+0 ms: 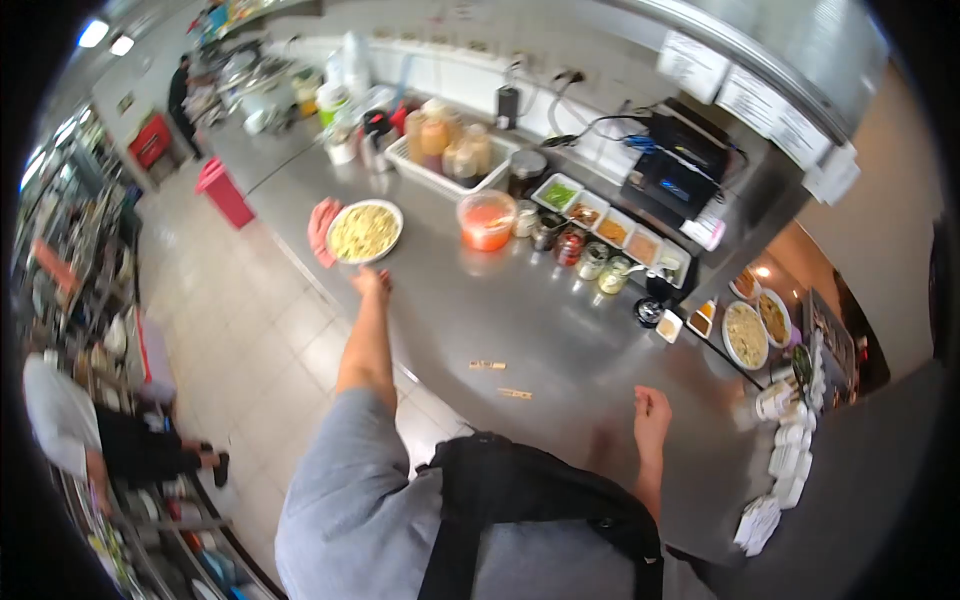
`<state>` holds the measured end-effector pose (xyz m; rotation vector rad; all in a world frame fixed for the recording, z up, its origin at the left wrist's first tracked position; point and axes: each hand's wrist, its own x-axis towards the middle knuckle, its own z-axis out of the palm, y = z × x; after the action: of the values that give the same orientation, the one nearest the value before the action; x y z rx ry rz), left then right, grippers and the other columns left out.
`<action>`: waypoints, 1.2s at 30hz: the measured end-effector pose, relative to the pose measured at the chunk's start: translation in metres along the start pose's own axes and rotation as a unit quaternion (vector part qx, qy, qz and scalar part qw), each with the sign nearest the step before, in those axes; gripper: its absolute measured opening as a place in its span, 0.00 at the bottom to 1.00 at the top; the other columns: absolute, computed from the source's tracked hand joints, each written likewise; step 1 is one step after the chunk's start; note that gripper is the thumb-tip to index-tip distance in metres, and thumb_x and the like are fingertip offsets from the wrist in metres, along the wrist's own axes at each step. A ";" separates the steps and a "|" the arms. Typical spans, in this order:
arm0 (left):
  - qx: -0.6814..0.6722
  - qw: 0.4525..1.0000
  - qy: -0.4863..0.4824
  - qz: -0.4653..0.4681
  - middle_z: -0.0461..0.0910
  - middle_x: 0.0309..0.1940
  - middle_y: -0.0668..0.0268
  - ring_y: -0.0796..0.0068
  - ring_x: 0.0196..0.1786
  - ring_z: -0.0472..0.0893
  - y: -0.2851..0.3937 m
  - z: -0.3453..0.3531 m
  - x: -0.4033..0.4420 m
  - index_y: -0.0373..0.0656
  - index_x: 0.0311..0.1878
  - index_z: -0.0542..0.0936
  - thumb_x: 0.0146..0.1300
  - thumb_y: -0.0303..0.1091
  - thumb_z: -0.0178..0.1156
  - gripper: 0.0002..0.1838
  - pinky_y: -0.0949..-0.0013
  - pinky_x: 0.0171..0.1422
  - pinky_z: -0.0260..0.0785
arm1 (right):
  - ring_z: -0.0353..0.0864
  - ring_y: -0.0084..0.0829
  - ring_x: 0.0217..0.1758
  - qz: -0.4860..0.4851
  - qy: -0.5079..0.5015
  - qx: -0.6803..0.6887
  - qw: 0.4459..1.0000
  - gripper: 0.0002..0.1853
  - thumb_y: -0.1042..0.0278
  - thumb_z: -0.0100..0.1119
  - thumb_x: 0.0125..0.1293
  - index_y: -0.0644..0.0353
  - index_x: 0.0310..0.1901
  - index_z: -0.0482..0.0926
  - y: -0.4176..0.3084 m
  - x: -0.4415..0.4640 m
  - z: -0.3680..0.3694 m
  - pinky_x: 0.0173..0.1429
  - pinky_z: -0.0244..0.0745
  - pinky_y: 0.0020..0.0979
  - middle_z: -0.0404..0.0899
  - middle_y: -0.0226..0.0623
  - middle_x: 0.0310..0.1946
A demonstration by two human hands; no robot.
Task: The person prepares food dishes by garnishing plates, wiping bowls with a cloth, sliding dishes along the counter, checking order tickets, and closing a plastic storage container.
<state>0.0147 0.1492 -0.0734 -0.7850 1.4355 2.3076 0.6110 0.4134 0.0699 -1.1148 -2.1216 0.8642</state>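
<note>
My left hand (372, 281) reaches out over the counter's front edge, fingers apart, at the near rim of a white bowl (364, 232) heaped with pale yellow food, perhaps noodles or rice. Whether the fingertips touch that rim I cannot tell. A crumpled pink cloth (323, 230) lies against the bowl's left side. Over the right part of the steel counter (560, 330), my right hand (652, 408) has its fingers curled in, with nothing visible in them. Two narrow tan strips, one (487, 365) above the other (515, 393), lie between my arms.
Along the back stand a white basket (440, 178) of sauce bottles, a tub of orange-red contents (487, 222), jars and small trays of toppings (612, 232). Filled dishes (745, 335) sit beyond the right side. A person (120, 425) stands lower left; a red bin (224, 193) is on the floor.
</note>
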 end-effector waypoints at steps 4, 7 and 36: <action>-0.022 0.991 -0.090 0.095 0.77 0.31 0.55 0.67 0.20 0.77 0.028 0.007 0.010 0.50 0.62 0.58 0.67 0.33 0.45 0.20 0.68 0.19 0.74 | 0.77 0.33 0.30 -0.032 -0.014 -0.033 0.999 0.08 0.79 0.51 0.61 0.62 0.38 0.80 -0.034 0.008 0.005 0.37 0.72 0.31 0.78 0.41 0.33; -0.006 0.992 -0.006 0.124 0.79 0.29 0.56 0.64 0.25 0.81 0.032 0.016 -0.004 0.36 0.51 0.71 0.67 0.31 0.47 0.13 0.64 0.24 0.78 | 0.78 0.36 0.32 -0.064 0.002 -0.011 0.998 0.08 0.79 0.52 0.59 0.62 0.38 0.80 -0.041 0.003 0.008 0.37 0.72 0.32 0.79 0.42 0.33; 0.329 0.883 -0.335 0.014 0.80 0.24 0.49 0.60 0.22 0.83 -0.134 0.048 -0.280 0.25 0.47 0.64 0.64 0.25 0.45 0.13 0.63 0.24 0.79 | 0.66 0.40 0.62 -0.306 -0.302 -0.082 0.899 0.20 0.68 0.54 0.61 0.51 0.57 0.73 -0.033 -0.057 0.170 0.62 0.66 0.39 0.68 0.37 0.58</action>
<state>0.2958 0.2583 0.0141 0.2203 1.6790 1.6314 0.4972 0.3036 -0.0214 -0.1735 -2.8562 0.7838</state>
